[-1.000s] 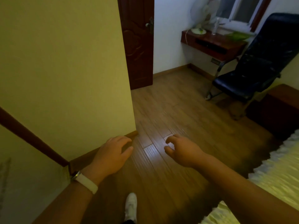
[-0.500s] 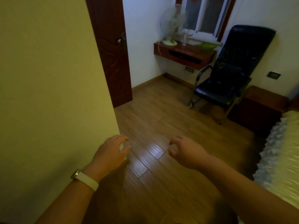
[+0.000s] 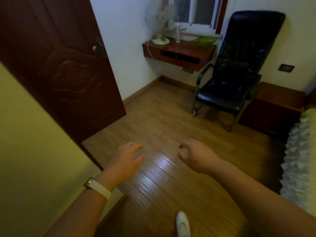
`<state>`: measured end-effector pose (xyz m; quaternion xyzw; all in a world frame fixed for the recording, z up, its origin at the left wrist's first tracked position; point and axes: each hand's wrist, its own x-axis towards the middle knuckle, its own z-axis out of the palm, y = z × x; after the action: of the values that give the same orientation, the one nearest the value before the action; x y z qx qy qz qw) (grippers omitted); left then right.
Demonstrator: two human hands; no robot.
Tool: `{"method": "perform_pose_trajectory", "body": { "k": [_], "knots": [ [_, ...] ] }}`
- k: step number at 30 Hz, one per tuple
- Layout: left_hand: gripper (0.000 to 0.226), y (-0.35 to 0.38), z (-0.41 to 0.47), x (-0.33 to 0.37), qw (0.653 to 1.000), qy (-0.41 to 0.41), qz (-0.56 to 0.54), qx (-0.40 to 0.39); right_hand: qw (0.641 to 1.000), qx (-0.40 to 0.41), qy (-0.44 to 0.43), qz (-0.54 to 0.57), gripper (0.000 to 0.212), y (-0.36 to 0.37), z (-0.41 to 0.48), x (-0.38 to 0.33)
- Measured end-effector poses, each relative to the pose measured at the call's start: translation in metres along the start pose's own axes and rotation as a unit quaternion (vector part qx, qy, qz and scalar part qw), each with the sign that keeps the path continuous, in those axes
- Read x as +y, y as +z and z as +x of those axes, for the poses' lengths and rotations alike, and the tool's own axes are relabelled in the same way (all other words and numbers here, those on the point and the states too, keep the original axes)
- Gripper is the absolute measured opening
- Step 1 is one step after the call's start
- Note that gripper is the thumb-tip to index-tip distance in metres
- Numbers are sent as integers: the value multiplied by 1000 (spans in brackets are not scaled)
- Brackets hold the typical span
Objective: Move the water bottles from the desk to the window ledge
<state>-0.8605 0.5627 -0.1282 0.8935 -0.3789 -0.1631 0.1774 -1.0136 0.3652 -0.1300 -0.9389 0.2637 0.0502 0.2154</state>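
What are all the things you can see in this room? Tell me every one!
water bottle: one, clear, upright on the desk
desk: one, reddish-brown, on the wall under the window
window: one, white frame, above the desk
fan: one, white, left end of desk
green thing: one, right end of desk, unclear what
chair: one, black, beside the desk
door: one, dark brown, left
cabinet: one, brown, right of chair
left hand: empty, white wristband
right hand: empty

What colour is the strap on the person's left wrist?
White or cream; the wrist strap shows clearly in the head view, on the left arm.
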Motion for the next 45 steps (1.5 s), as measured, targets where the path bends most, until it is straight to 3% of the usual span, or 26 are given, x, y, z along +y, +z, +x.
{"method": "perform_pose_trajectory", "body": {
  "k": [12,33,45],
  "knots": [
    [45,-40,201,88,998,46,38,9,1000,-10,-12,22,43,-101,165,81],
    [48,-111,591,23,992,118,32,-12,996,52,74,-14,40,-192,513,85],
    [50,-138,746,29,991,122,47,-22,993,79,84,8,40,-250,665,132]
  ]
}}
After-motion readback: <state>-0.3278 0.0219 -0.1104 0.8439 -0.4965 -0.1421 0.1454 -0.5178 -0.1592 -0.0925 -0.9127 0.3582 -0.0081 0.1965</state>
